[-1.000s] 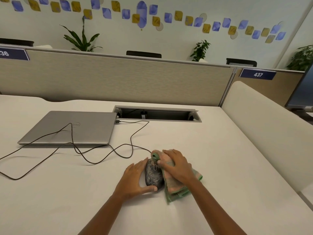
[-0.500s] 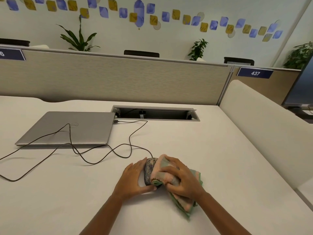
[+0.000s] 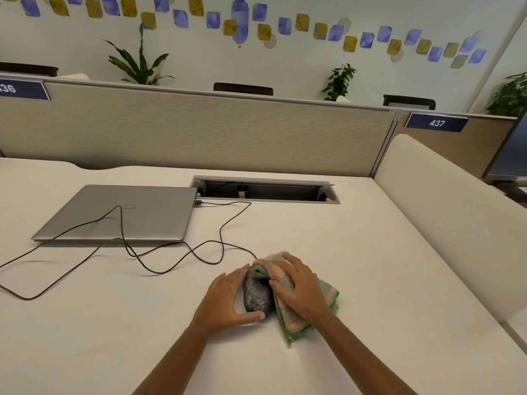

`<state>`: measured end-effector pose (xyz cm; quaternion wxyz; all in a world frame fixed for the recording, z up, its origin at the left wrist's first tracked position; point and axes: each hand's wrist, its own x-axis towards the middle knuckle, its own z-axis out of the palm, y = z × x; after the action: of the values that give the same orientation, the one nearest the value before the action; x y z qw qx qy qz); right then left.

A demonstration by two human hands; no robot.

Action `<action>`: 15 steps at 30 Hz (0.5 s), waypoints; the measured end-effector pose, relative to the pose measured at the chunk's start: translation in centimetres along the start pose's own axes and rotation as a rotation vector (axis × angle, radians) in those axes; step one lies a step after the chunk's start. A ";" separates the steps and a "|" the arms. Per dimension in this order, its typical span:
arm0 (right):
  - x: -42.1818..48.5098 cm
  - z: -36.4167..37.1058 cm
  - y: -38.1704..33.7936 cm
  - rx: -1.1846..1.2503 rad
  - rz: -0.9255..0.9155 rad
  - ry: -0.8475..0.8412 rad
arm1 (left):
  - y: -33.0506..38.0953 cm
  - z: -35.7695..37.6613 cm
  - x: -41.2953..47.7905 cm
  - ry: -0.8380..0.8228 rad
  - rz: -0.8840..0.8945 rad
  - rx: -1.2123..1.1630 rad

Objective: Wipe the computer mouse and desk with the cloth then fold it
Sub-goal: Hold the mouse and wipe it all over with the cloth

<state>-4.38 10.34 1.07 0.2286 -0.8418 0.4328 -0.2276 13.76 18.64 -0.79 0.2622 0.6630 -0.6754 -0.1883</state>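
Silver laptop [image 3: 119, 215] marked Dell; a sign [image 3: 436, 123] reads 437. On the bench [image 3: 370, 280] the mouse [image 3: 256, 295] points lengthwise away from you, cupped by your left hand [image 3: 225, 300]; your right hand [image 3: 299, 289] clutches the cloth [image 3: 293, 323] against it.

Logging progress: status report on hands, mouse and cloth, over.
Left hand holds dark speckled mouse. Right hand grips pink-green cloth against it. Black cable loops nearby.

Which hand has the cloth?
The right hand: it holds the cloth against the mouse; the bare left hand only grips the mouse.
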 end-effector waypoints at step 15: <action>1.2 -1.0 -0.1 0.006 -0.007 -0.067 | -0.2 0.1 0.0 -0.029 -0.025 -0.013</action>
<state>-4.28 9.22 2.18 0.2448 -0.8498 0.4213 -0.2011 13.84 18.67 -0.98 0.2544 0.6670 -0.6695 -0.2053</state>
